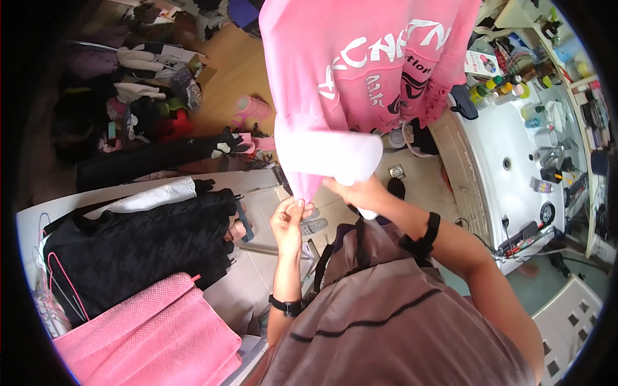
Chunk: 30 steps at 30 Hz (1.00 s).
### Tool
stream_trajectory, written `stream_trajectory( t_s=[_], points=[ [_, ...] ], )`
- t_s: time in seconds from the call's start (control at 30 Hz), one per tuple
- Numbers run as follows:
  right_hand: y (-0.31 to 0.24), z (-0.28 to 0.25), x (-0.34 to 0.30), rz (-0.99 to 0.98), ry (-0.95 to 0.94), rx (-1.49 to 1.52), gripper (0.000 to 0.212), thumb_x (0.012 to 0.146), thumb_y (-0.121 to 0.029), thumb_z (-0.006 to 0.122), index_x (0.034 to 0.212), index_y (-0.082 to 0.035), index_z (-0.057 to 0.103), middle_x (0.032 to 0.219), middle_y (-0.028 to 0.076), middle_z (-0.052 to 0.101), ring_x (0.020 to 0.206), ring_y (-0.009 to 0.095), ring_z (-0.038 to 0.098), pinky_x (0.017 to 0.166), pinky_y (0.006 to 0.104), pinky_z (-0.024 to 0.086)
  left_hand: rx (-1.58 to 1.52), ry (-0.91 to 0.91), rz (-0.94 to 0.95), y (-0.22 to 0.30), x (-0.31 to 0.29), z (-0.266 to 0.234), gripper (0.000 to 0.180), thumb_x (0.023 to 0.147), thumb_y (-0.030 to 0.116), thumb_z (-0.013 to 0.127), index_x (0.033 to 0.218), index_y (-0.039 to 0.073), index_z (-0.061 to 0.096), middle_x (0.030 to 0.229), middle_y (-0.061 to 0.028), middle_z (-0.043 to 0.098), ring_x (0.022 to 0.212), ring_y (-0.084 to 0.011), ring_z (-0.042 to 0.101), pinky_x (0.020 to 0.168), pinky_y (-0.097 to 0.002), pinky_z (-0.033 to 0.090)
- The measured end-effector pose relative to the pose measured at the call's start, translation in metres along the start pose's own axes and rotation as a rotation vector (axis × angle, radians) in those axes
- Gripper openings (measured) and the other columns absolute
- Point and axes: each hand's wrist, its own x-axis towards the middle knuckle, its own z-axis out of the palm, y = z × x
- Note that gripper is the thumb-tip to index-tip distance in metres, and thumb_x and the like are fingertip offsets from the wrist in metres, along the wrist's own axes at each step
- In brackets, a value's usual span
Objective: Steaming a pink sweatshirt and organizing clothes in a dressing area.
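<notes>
The work in hand looks under way rather than finished: a pink sweatshirt (302,71) with white lettering hangs at the top centre of the frame, and a white handheld appliance (338,154), probably a garment steamer though blurred, overlaps its lower left part. The right hand (360,193) is closed around the appliance's handle; whether its head touches the fabric I cannot tell. The left hand (288,222), near the centre, pinches a tapering end of the sweatshirt, perhaps a sleeve, between thumb and fingers. Folds remain toward the garment's lower right, so some smoothing is probably left. At lower left lie a black garment (141,238) and a pink textured cloth (154,328); whether either has been treated does not show.
</notes>
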Motion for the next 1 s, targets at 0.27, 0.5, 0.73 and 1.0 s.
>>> stream_trajectory(
  t_s=[0.27,0.5,0.73,1.0],
  points=[
    [-0.007,-0.013,0.022,0.347,-0.001,0.29,0.018,0.089,-0.016,0.07,0.095,-0.003,0.06,0.068,-0.001,0.055,0.049,0.007,0.049,0.043,0.0238,0.04,-0.054,0.13,-0.004,0.01,-0.03,0.029,0.022,0.096,0.008,0.061,0.114,-0.003,0.063,0.097,-0.0104,0.071,0.086,-0.015,0.068,0.083,-0.0276,0.054],
    [0.03,-0.033,-0.017,0.1,-0.113,0.162,0.016,0.09,-0.014,0.069,0.092,-0.002,0.058,0.067,0.0,0.056,0.048,0.007,0.051,0.041,0.0257,0.04,-0.119,0.247,0.025,0.005,-0.044,0.038,0.021,0.095,0.009,0.062,0.112,-0.005,0.062,0.092,-0.0089,0.07,0.084,-0.0149,0.067,0.083,-0.0277,0.054],
    [0.029,-0.043,-0.002,0.479,-0.053,0.273,0.033,0.086,-0.008,0.07,0.114,0.0,0.055,0.077,0.005,0.06,0.048,0.013,0.056,0.043,0.0292,0.045,0.026,0.233,0.041,0.002,-0.048,0.027,0.021,0.095,0.006,0.063,0.112,-0.006,0.061,0.095,-0.0117,0.07,0.085,-0.0155,0.068,0.08,-0.0253,0.056],
    [0.027,-0.034,-0.039,0.503,-0.121,0.246,0.029,0.086,-0.007,0.069,0.11,0.001,0.053,0.067,0.004,0.057,0.045,0.013,0.055,0.04,0.0297,0.042,0.075,0.008,0.01,0.005,-0.034,-0.011,0.017,0.093,0.002,0.062,0.108,-0.006,0.063,0.097,-0.0126,0.071,0.088,-0.0168,0.069,0.082,-0.0261,0.056]
  ],
)
